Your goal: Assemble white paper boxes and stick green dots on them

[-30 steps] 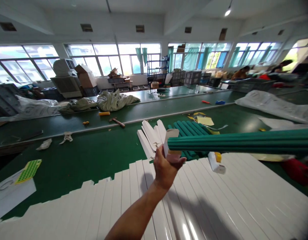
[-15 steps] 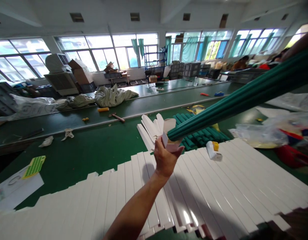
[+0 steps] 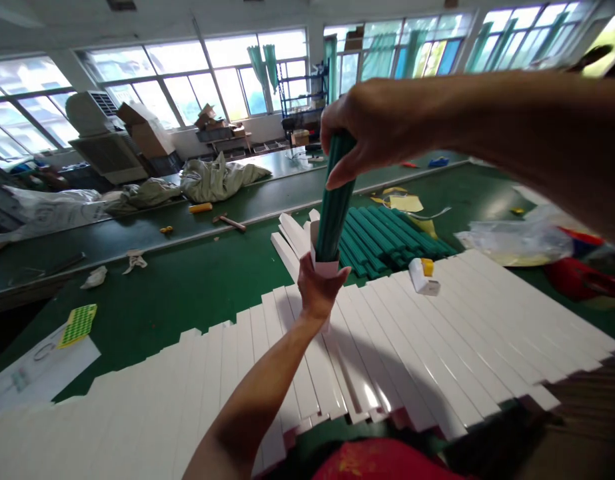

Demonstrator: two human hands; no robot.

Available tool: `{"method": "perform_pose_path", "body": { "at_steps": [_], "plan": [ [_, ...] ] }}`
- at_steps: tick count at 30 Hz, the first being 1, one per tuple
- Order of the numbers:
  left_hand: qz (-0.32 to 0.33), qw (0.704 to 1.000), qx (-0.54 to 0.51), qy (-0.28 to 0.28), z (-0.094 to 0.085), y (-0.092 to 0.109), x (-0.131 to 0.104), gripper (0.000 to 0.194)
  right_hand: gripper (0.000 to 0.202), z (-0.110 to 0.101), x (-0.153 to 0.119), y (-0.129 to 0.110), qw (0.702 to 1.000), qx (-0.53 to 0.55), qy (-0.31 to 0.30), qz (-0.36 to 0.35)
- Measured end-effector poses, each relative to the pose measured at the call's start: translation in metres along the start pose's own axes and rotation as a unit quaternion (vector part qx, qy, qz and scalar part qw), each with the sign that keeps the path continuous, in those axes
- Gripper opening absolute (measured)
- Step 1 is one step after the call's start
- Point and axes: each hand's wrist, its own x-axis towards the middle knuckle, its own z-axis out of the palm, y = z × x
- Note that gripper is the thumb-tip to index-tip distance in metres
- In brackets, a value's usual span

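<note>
My left hand (image 3: pixel 317 293) grips a narrow white carton (image 3: pixel 326 269) near its open top, thumb out to the right. A long green ribbed bundle (image 3: pixel 333 217) stands nearly upright with its lower end inside the carton's mouth. From above, my right hand (image 3: pixel 364 127) is closed round the bundle's upper end. More green ribbed bundles (image 3: pixel 382 237) lie side by side just behind, to the right. Below my hands spreads a long row of flat white cartons (image 3: pixel 407 333). Several white cartons with raised flaps (image 3: pixel 286 243) lie just left of the held one.
A small white box with a yellow piece (image 3: pixel 424 277) sits on the carton row. Farther back are a hammer (image 3: pixel 230 222), an orange-yellow roll (image 3: pixel 200 208) and crumpled sacking (image 3: pixel 222 179). Clear plastic bags (image 3: pixel 517 241) and a red item (image 3: pixel 582 279) lie right. Paper (image 3: pixel 47 370) lies left.
The green bundle has swung from a slant off to the right to nearly upright and gone down into the carton. My right hand has come into view on its top.
</note>
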Motion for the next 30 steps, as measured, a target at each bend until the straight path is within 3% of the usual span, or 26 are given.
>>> {"method": "perform_pose_path", "body": {
  "at_steps": [2,4,6,9,13,15,17,20,24,27,30],
  "plan": [
    [0.026,0.999,-0.018,0.005,-0.004,0.0,0.005,0.072,0.084,0.01,0.005,0.006,0.991,-0.06,-0.112,-0.037],
    [0.042,0.999,-0.017,0.016,-0.003,0.0,0.007,0.075,0.071,0.025,0.001,0.031,0.964,-0.134,-0.193,-0.124],
    [0.039,0.999,-0.001,0.022,0.002,-0.005,0.007,0.074,0.047,0.039,-0.008,0.065,0.934,-0.198,-0.201,-0.219],
    [0.048,0.999,-0.002,0.02,0.009,-0.02,0.0,0.075,0.05,0.049,-0.024,0.114,0.916,-0.238,-0.139,-0.29],
    [0.08,0.996,0.005,0.036,0.015,-0.033,-0.013,0.081,0.051,0.061,-0.041,0.171,0.97,-0.114,0.018,-0.216],
    [0.092,0.995,0.02,0.039,0.014,-0.031,-0.016,0.08,0.051,0.073,-0.049,0.193,0.991,0.033,0.001,-0.126],
    [0.122,0.991,0.022,0.04,0.011,-0.029,-0.015,0.086,0.049,0.087,-0.056,0.208,0.985,0.162,-0.022,-0.05],
    [0.211,0.977,0.017,0.016,0.0,-0.03,-0.008,0.099,0.045,0.102,-0.061,0.211,0.968,0.246,-0.032,-0.019],
    [0.283,0.958,0.0,-0.043,-0.017,-0.039,0.001,0.087,0.046,0.112,-0.056,0.199,0.964,0.259,-0.066,-0.005],
    [0.253,0.965,-0.051,-0.053,-0.024,-0.04,0.005,0.062,0.043,0.12,-0.051,0.199,0.942,0.332,-0.05,0.008],
    [0.194,0.976,-0.094,-0.016,-0.025,-0.035,0.007,0.049,0.031,0.13,-0.051,0.203,0.919,0.394,0.028,-0.019]
  ]
}}
